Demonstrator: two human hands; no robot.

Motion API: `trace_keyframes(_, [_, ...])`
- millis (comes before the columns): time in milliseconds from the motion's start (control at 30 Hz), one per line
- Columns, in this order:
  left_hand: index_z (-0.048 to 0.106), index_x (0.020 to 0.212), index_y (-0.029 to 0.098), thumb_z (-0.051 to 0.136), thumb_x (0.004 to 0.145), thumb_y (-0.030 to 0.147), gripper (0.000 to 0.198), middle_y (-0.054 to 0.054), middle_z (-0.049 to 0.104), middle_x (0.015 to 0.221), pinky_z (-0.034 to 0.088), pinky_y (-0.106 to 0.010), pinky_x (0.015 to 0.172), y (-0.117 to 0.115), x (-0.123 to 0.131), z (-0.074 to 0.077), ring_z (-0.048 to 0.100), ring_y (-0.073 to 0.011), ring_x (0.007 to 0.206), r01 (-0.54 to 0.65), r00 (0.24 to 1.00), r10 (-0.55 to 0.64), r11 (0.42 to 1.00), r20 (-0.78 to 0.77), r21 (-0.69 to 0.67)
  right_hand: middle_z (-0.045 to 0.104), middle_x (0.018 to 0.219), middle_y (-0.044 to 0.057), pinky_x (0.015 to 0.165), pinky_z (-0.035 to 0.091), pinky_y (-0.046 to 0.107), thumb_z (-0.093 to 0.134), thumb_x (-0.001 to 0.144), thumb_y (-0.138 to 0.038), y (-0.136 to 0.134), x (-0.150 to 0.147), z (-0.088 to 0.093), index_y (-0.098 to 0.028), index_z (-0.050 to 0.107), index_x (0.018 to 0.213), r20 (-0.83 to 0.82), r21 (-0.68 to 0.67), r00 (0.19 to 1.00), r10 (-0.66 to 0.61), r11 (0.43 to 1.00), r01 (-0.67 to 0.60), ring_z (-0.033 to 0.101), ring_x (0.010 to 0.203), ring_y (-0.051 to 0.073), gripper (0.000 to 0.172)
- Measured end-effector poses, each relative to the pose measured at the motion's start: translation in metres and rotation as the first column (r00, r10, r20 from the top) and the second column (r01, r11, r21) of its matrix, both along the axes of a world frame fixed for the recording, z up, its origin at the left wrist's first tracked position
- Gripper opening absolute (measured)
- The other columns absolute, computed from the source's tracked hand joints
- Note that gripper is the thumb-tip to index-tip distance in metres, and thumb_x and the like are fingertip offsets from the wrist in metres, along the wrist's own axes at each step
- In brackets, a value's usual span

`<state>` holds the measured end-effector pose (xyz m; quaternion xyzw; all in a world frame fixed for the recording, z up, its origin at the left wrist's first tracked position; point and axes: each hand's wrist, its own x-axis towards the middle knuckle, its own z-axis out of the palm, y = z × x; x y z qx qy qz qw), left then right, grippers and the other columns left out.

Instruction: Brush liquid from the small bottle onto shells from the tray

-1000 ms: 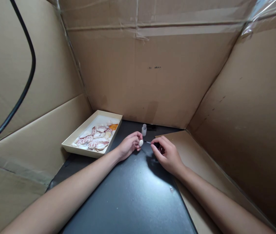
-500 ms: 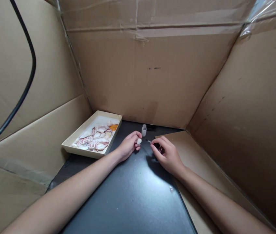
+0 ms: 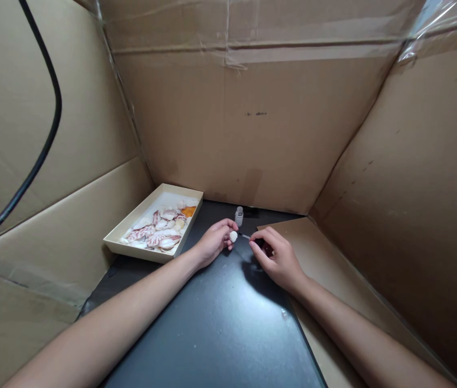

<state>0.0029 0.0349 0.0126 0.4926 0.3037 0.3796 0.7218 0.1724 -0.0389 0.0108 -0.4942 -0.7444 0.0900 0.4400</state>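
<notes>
Right now, the left hand (image 3: 216,242) pinches a small white shell (image 3: 234,236) between narrowed fingertips, holding it just above the dark tabletop (image 3: 212,323), near the middle of the scene. The right hand (image 3: 277,258) is closed around a thin brush (image 3: 245,236), thumb and forefinger together on its pale stem, with a dark part partly hidden under the curled fingers. The brush points left toward the shell; its dark tip lies right at the shell's edge, though whether the two touch cannot be told. Just beyond the left hand's fingertips, on the far side, a small clear bottle (image 3: 239,216) stands upright and uncapped. To the left of that hand, a shallow cream tray (image 3: 137,251) sits at an angle on the tabletop, reaching back toward the far cardboard wall (image 3: 220,140). In it lie many shells (image 3: 164,226), white, cream and reddish-streaked, with an orange piece (image 3: 188,211) at its far right corner. On the right, a flat cardboard sheet (image 3: 311,242) lies under the right forearm. At the far left, a black cable (image 3: 56,102) curves down in front of the left cardboard wall (image 3: 91,108).
</notes>
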Motion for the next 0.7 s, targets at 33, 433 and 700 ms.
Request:
trace_keyframes(33, [0.05,0.081,0.015,0.044,0.065,0.011,0.018,0.003,0.045,0.061,0.034,-0.017,0.048,0.0,0.0,0.0,0.04,-0.0061,0.05,0.002,1.0,-0.002,1.0,0.0,0.0,0.053,0.08,0.001,0.062,0.042,0.024,0.052,0.091,-0.024,0.0,0.0,0.0,-0.019,0.062,0.092,-0.006,0.002,1.0,0.024,1.0,-0.024,0.052,0.063,0.012,0.011])
trace_keyframes(433, [0.046,0.075,0.017,0.042,0.07,0.016,0.007,0.002,0.045,0.062,0.036,-0.019,0.051,-0.008,0.002,0.026,0.042,-0.0075,0.052,-0.001,0.971,0.027,0.994,-0.239,0.106,0.057,0.078,0.001,0.059,0.039,0.024,0.052,0.089,-0.023,0.002,0.001,0.001,-0.019,0.059,0.083,-0.044,-0.02,0.997,-0.059,0.998,0.058,0.051,0.063,0.013,0.009])
trace_keyframes(700, [0.049,0.075,0.017,0.04,0.067,0.015,0.013,0.002,0.047,0.065,0.031,-0.02,0.055,0.019,-0.059,0.103,0.04,-0.009,0.058,0.197,0.676,0.306,0.801,-0.67,0.565,0.056,0.077,0.001,0.058,0.039,0.024,0.052,0.089,-0.024,0.001,0.0,0.001,-0.019,0.059,0.082,-0.055,-0.026,0.997,-0.046,0.999,0.045,0.052,0.063,0.013,0.01])
